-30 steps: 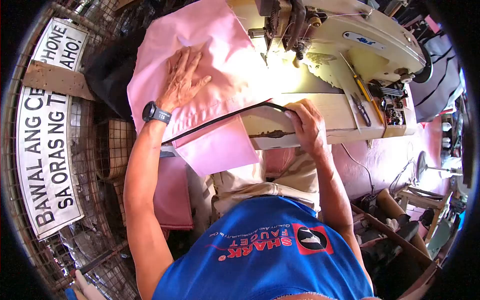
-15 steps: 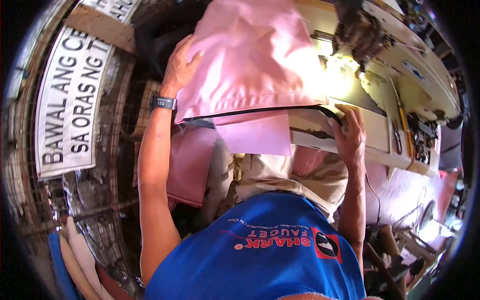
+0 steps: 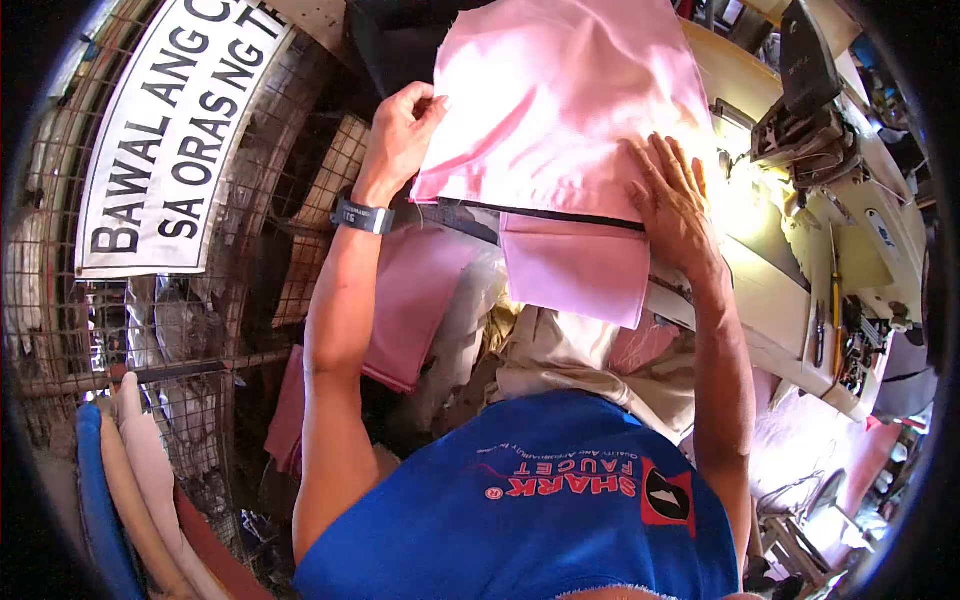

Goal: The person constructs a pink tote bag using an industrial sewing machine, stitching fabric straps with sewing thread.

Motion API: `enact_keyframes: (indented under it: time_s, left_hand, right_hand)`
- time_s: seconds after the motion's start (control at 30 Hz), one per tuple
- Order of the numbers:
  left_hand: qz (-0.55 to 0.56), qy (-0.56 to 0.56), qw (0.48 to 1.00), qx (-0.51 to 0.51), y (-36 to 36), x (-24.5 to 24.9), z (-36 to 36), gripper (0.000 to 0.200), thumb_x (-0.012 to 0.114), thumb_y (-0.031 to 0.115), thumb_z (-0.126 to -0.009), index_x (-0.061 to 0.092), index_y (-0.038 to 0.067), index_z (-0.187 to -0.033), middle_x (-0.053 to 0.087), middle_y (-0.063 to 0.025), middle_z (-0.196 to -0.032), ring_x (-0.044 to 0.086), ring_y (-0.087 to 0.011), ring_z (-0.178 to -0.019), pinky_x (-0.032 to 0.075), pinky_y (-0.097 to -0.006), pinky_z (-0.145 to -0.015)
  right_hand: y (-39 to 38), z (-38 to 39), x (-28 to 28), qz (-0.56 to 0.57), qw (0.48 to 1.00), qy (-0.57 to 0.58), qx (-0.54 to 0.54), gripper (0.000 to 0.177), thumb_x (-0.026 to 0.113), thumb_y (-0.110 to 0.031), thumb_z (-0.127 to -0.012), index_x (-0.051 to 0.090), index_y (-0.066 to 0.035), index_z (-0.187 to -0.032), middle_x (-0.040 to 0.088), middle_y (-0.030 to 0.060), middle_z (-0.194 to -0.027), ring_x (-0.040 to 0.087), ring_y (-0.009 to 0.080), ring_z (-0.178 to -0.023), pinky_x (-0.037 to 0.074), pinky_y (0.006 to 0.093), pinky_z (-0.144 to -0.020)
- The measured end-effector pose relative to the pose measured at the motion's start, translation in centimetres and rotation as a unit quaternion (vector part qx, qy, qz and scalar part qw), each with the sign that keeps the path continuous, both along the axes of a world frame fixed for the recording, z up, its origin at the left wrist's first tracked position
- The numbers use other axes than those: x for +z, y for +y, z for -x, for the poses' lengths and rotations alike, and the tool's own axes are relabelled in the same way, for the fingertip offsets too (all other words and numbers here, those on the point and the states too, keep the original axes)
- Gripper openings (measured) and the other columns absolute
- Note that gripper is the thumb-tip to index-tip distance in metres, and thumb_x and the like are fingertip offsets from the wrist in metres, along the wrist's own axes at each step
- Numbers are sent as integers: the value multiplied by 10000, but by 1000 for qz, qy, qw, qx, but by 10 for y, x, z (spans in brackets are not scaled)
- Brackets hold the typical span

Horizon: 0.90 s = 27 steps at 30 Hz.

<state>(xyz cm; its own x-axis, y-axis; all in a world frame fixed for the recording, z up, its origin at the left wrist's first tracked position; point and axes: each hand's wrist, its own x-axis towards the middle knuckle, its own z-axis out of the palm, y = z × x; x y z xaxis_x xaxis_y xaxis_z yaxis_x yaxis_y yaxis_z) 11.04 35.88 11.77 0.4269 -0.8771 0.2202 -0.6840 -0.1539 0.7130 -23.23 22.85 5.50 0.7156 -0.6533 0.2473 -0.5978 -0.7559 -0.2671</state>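
A pink cloth panel lies across the sewing table, with a black strip along its near edge. My left hand, with a watch on the wrist, has its fingers curled in a pinch at the panel's left edge. Fingers stretched out, my right hand rests flat on the panel's near right part. Below the strip hangs a smaller pink piece. Right of the panel stands a sewing machine head, its lamp glaring on the table.
More pink cloth hangs near my lap. A wire mesh wall with a lettered sign is at the left. Slim tools lie on the sewing table at the right. Rolls of material stand at lower left.
My right hand has left the black strip's right end and now lies flat on the panel. My left hand's fingers have curled in at the left edge. The view has shifted.
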Motion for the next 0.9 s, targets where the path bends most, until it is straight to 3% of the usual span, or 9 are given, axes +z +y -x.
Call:
enact_keyframes:
  time_s: [0.1,0.13,0.23,0.3,0.47,0.57,0.67,0.77,0.9]
  left_hand:
    - [126,-150,977,81,18,-13,11,201,728,121,-921,669,19,-1085,650,-119,-1008,626,-196,-822,519,-321,-715]
    - [122,-156,979,36,30,-5,19,295,760,95,-870,660,47,-1144,624,-137,-1110,634,-247,-927,539,-365,-785]
    - [83,-208,970,-99,74,1,49,278,806,114,-810,701,58,-1061,645,-85,-1073,625,-274,-991,524,-402,-877]
    - [36,-215,971,-92,89,-12,65,272,829,138,-782,712,55,-1013,653,-64,-1053,619,-284,-1021,515,-412,-904]
    - [97,-223,968,-62,88,-38,71,123,756,-21,-823,727,5,-939,678,-86,-963,665,-261,-877,545,-351,-788]
    - [70,-147,985,-64,90,-39,65,97,750,-14,-851,732,14,-943,696,-63,-974,672,-201,-872,533,-332,-784]
    - [89,145,985,-30,92,-50,53,66,713,8,-919,727,16,-983,706,-32,-981,665,-132,-896,522,-298,-806]
    - [132,265,955,34,96,-51,45,82,659,33,-982,714,17,-1040,690,-5,-978,642,-94,-939,504,-260,-830]
    - [172,205,963,-13,105,-37,66,70,670,71,-986,687,5,-1003,669,-6,-984,600,-66,-852,484,-237,-779]
  right_hand:
    - [-2,3,-1,-3,1000,5,2,539,466,-427,-1059,442,-205,-1550,367,143,-1620,279,324,-1528,171,523,-1254]
    - [-3,3,0,1,1000,9,-2,539,469,-429,-1058,446,-204,-1548,369,142,-1619,278,322,-1528,172,522,-1254]
    - [-2,3,-2,7,1000,16,-3,540,477,-433,-1054,456,-200,-1541,375,138,-1616,279,317,-1528,174,520,-1254]
    - [-4,4,-5,13,1000,11,-1,540,482,-435,-1052,463,-198,-1537,379,134,-1615,281,316,-1527,176,520,-1254]
    - [-5,6,-7,14,1000,10,7,532,492,-417,-1048,471,-195,-1530,383,126,-1614,291,311,-1523,188,523,-1250]
    - [-5,8,-4,14,1000,10,10,534,499,-410,-1045,467,-197,-1533,384,125,-1614,288,306,-1524,197,524,-1246]
    - [-3,9,-5,13,1000,7,10,539,503,-415,-1042,461,-207,-1537,383,122,-1615,285,302,-1526,201,523,-1245]
    - [-5,11,-7,8,1000,8,8,542,495,-435,-1043,460,-217,-1538,380,122,-1617,283,300,-1527,199,522,-1245]
    - [-6,9,-7,12,1000,14,7,543,479,-456,-1047,464,-220,-1535,376,123,-1618,283,299,-1528,198,523,-1244]
